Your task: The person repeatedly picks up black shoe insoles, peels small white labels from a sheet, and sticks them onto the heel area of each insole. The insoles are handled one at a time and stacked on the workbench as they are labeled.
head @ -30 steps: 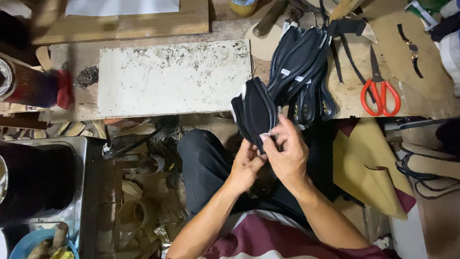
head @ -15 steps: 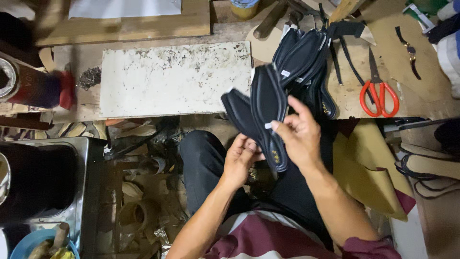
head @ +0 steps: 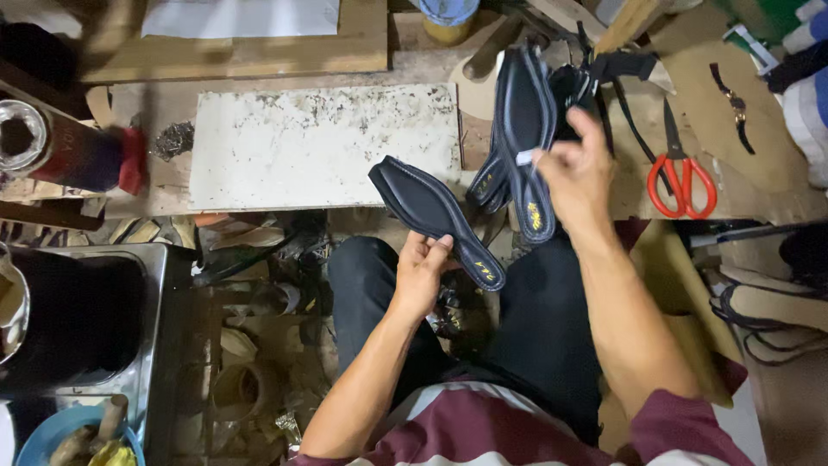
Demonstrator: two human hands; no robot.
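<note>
Left hand gripping one black insole by its mid edge, toe end pointing to 10 o'clock, over the lap just below the white stained slab. Right hand pinching a second black insole near its waist, held upright w/ toe at 12 o'clock, in front of more black insoles stacked at the bench edge. Red-handled scissors at 3 o'clock of right hand; red-capped tin well apart at 9 o'clock.

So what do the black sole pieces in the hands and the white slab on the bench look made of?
Black stitched-edge insole: matte, looks like leather or synthetic; stitching rims it. White rectangular slab: hard, stone-like, speckled with dark stains; maybe marble.
</note>
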